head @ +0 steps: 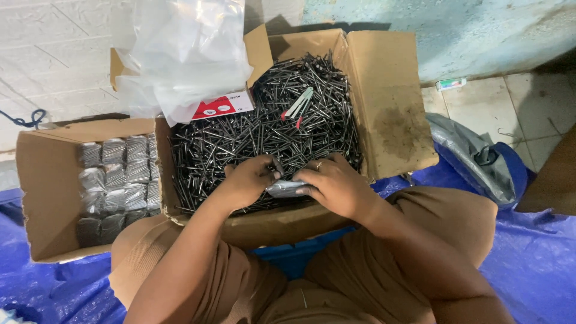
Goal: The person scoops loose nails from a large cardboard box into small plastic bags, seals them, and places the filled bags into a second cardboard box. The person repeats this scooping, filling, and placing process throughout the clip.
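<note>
A big cardboard box heaped with several long dark screws stands in front of me. Over its near edge both my hands meet on a small clear plastic packet of screws. My left hand pinches the packet's left end. My right hand, with a ring on one finger, covers the packet's right end. A red-handled stapler lies on top of the screw heap farther back.
A second cardboard box at the left holds rows of filled packets. Clear plastic bags and a red and white carton rest at the back. Blue tarp covers the floor; a grey bag lies right.
</note>
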